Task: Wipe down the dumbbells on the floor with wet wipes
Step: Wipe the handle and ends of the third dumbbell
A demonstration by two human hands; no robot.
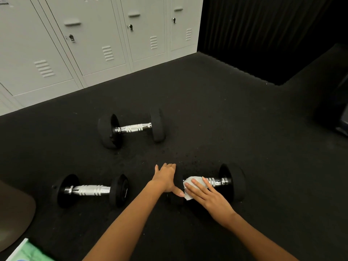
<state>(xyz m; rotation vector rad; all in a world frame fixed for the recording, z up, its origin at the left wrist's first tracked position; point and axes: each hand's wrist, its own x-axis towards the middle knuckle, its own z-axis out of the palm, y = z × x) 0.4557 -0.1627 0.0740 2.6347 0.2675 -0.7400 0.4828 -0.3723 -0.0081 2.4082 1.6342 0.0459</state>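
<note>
The nearest dumbbell (pixel 224 182) lies on the black rubber floor (pixel 207 113) at lower right of the view, its chrome handle running left to right between black weight heads. A white wet wipe (pixel 194 183) is draped over the left part of that handle. The right hand (pixel 205 194) presses the wipe against the handle with fingers held straight and together, thumb over the top. The left hand (pixel 166 178) rests flat on the dumbbell's left weight head, fingers extended and thumb reaching toward the wipe.

A second dumbbell (pixel 90 190) lies well apart to the left, and a third dumbbell (pixel 131 128) lies farther back. No writing can be read on any of them.

A green-and-white wipe pack (pixel 28 251) shows at the bottom left corner; its print is cut off and unreadable. Grey lockers (pixel 90 38) with keyholes and vent slots line the far wall, beside a black curtain (pixel 263 31).
</note>
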